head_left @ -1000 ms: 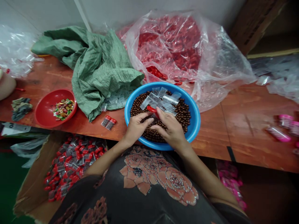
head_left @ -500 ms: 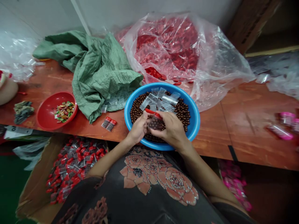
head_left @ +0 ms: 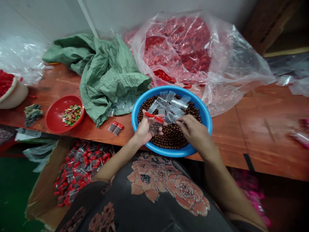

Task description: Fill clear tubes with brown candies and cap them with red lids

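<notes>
Here is the left hand [head_left: 143, 132], out over the near left part of the blue basin [head_left: 208, 129], and it has the small clear container [head_left: 154, 128]. That container lies across the fingers, gripped between the thumb and the curled fingers, with brown beads showing through its wall. Up top sits a glossy red cap [head_left: 158, 120], and just beside it a second red piece [head_left: 149, 114], slim and smooth, rests at the fingertips.

Over to the right hand [head_left: 196, 132]: thumb and forefinger come close together at the edge of the clear sleeves [head_left: 159, 104], the other fingers bent under; whether anything is pinched there, I cannot tell.

Beneath both hands, round, shiny brown beads [head_left: 169, 138] fill the smooth plastic basin, the sleeves heaped on top, flat-sided, see-through and catching the light. Left of the basin, two capped containers [head_left: 116, 128] lie side by side on the reddish wood-grained table [head_left: 224, 132]. Behind, a crumpled green woven sack [head_left: 103, 74] meets a thin, wrinkled clear bag [head_left: 231, 71], bulging with red pieces.
</notes>
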`<action>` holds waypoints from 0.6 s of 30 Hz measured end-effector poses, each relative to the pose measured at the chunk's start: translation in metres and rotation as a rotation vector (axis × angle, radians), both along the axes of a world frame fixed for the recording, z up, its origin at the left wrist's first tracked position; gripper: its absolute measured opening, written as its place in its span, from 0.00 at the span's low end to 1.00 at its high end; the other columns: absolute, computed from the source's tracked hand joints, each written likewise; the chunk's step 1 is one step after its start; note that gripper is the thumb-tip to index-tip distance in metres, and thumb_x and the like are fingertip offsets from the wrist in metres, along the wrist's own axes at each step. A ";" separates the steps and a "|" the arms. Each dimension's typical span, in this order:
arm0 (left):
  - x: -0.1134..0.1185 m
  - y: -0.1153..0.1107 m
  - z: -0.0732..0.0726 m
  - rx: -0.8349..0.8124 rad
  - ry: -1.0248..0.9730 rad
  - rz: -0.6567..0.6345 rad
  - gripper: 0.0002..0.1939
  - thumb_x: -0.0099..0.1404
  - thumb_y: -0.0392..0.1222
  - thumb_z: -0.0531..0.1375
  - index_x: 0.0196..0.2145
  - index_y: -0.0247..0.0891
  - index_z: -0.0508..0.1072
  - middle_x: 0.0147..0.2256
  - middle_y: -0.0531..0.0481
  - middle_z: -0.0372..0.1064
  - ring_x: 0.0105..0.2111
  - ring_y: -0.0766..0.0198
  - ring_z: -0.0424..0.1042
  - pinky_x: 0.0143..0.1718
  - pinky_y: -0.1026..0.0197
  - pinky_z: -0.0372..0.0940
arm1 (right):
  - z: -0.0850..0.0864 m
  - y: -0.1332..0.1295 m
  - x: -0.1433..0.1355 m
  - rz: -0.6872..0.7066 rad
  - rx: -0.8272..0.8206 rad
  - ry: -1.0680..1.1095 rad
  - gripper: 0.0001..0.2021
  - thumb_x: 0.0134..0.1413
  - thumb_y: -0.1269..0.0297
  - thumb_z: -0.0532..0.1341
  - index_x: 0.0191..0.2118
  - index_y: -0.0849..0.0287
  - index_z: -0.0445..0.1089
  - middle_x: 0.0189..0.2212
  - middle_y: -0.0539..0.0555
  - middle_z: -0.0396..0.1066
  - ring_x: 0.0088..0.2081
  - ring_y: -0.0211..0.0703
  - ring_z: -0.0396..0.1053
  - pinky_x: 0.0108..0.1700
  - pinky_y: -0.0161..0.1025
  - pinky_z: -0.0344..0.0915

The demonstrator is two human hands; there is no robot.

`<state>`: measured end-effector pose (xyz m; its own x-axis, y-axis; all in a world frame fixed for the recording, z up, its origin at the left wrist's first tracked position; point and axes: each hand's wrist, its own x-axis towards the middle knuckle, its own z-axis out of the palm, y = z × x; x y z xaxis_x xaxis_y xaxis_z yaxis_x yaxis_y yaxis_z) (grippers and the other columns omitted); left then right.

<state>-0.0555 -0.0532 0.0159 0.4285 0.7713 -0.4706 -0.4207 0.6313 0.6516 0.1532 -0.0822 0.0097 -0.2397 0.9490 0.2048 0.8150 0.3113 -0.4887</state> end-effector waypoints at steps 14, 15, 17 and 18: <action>0.000 -0.003 0.001 0.221 0.095 -0.106 0.55 0.60 0.79 0.31 0.55 0.34 0.75 0.31 0.39 0.77 0.21 0.64 0.69 0.20 0.59 0.61 | 0.001 0.000 -0.009 -0.139 -0.012 0.305 0.10 0.60 0.61 0.61 0.45 0.54 0.77 0.40 0.55 0.79 0.42 0.48 0.75 0.46 0.46 0.71; 0.001 -0.004 0.002 0.233 0.104 -0.114 0.54 0.61 0.78 0.31 0.55 0.35 0.75 0.31 0.40 0.77 0.20 0.65 0.68 0.20 0.59 0.61 | 0.006 -0.003 -0.015 -0.196 0.016 0.473 0.10 0.60 0.58 0.62 0.44 0.53 0.77 0.40 0.53 0.79 0.42 0.46 0.75 0.46 0.46 0.71; 0.003 -0.005 0.003 0.256 0.114 -0.121 0.54 0.62 0.78 0.30 0.55 0.36 0.75 0.31 0.41 0.77 0.18 0.66 0.67 0.19 0.61 0.59 | 0.015 -0.008 -0.028 -0.246 0.040 0.703 0.08 0.58 0.58 0.65 0.41 0.51 0.77 0.38 0.51 0.78 0.40 0.43 0.76 0.46 0.45 0.72; 0.003 -0.006 0.003 0.269 0.118 -0.115 0.53 0.62 0.77 0.31 0.55 0.36 0.74 0.31 0.41 0.78 0.18 0.67 0.66 0.18 0.61 0.59 | 0.019 -0.009 -0.034 -0.252 0.051 0.764 0.07 0.56 0.59 0.66 0.40 0.51 0.78 0.37 0.50 0.78 0.39 0.43 0.76 0.46 0.45 0.72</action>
<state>-0.0520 -0.0592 0.0193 0.4750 0.8245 -0.3074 -0.2682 0.4684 0.8418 0.1192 -0.0913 0.0283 0.2039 0.9410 0.2700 0.3099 0.1996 -0.9296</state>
